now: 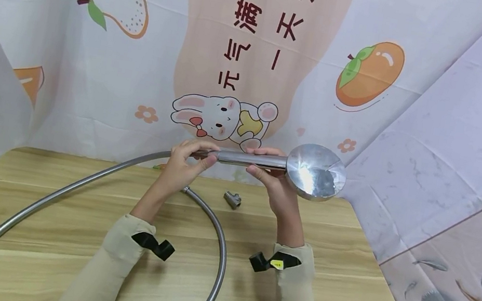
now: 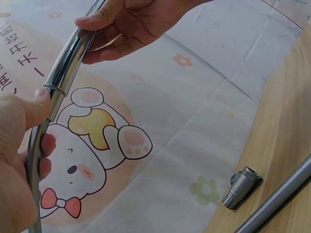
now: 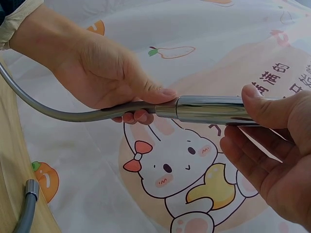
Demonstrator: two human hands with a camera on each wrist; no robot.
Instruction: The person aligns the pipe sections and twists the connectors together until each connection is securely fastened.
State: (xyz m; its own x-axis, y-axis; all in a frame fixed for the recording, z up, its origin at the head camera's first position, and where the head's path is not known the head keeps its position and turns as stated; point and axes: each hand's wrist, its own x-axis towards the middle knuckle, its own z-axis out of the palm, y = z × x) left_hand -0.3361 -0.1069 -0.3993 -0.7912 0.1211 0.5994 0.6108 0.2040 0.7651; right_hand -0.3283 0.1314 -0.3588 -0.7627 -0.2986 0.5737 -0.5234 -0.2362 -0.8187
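A shiny chrome shower head (image 1: 315, 173) with a straight handle (image 3: 209, 108) is held up above the back of the table, its round face at the right. My right hand (image 1: 280, 185) holds the handle between thumb and fingers, close to the round head. At the handle's other end my left hand (image 1: 184, 165) grips the grey shower hose (image 3: 73, 115), with the thumb by the hose's end nut (image 3: 166, 110). That nut meets the handle's lower end; how far it is screwed in I cannot tell.
A small metal T-shaped fitting (image 1: 232, 200) lies on the wooden table (image 1: 341, 293) near its back edge. The hose loops over the table, and its other end (image 1: 187, 190) lies near my left hand. Printed cloth (image 1: 139, 76) hangs behind.
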